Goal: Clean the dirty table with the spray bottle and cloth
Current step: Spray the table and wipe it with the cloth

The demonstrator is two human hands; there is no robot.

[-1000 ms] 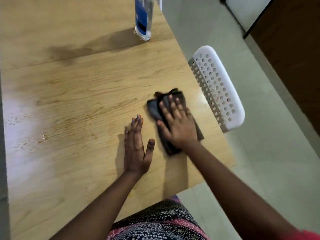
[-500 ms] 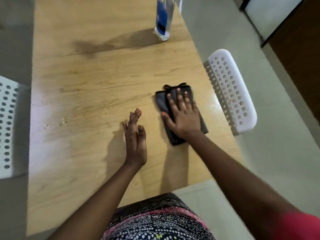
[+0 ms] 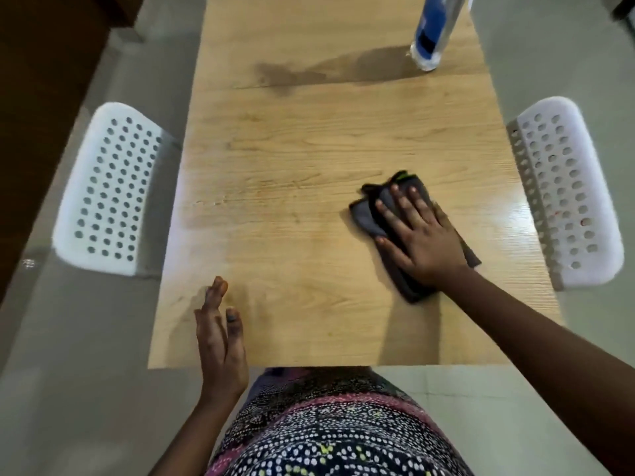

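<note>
The wiping step is in hand. The right hand (image 3: 424, 240) lies flat with fingers spread, pressing the folded dark cloth (image 3: 369, 218) onto the right half of the table (image 3: 309, 149). The left hand (image 3: 220, 341) is open at the near edge, holding nothing. The spray bottle (image 3: 431, 32) stands at the far right corner. Specks (image 3: 209, 203) show near the left edge; next, I judge, the cloth must sweep left across them.
</note>
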